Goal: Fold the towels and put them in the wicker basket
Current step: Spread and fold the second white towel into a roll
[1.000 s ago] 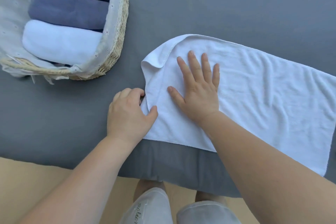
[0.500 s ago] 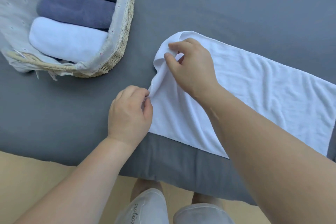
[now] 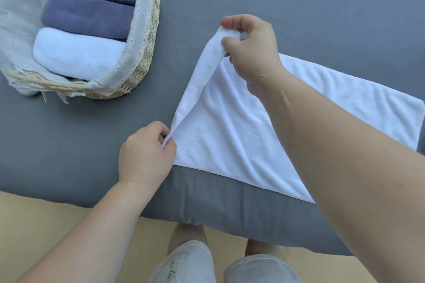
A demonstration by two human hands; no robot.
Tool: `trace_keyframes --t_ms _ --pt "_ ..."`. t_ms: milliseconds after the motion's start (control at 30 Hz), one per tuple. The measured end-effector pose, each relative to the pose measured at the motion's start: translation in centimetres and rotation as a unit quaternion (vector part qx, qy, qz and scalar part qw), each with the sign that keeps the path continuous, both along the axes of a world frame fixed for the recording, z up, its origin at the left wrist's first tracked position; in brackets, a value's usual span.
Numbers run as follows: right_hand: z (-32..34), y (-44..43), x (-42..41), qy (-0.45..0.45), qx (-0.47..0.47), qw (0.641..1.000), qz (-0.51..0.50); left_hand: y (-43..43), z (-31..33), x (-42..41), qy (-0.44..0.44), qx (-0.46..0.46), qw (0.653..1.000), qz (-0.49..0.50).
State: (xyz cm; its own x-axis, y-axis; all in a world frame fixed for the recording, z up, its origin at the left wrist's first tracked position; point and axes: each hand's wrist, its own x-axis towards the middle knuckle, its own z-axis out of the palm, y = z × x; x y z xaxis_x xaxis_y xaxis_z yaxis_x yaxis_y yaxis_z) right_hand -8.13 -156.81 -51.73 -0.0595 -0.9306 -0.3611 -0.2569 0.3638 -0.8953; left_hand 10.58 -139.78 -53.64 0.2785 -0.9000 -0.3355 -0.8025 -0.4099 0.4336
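Two hands hold the left short edge of the white terry towel. The left hand, nearest, pinches its near corner low over the grey fabric-covered bed. The right hand grips the far corner, raised off the bed. The edge stretches between them, running near to far. The towel's long axis points right, and that part lies flat on the bed. Far left stands the oval cloth-lined wicker basket, holding one white rolled towel and two blue-grey rolled towels.
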Motion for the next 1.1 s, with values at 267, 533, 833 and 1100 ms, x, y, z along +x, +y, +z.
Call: trace_keyframes --t_ms 267,533,833,1100 --pt "-0.2 1.6 2.2 -0.022 0.057 0.996 0.057 1.2 2.4 1.0 -0.038 0.003 0.999 0.036" --pt "3.0 0.4 -1.5 -0.012 0.036 0.999 0.031 2.2 5.1 -2.9 -0.007 -0.016 0.999 -0.033" --pt "3.9 4.2 -14.6 0.055 0.070 0.996 -0.016 4.1 4.6 -15.0 0.088 0.062 0.973 -0.207" --pt "1.0 6.2 -22.5 0.074 0.086 0.988 -0.101 4.3 2.6 -24.7 0.124 0.125 0.950 -0.258"
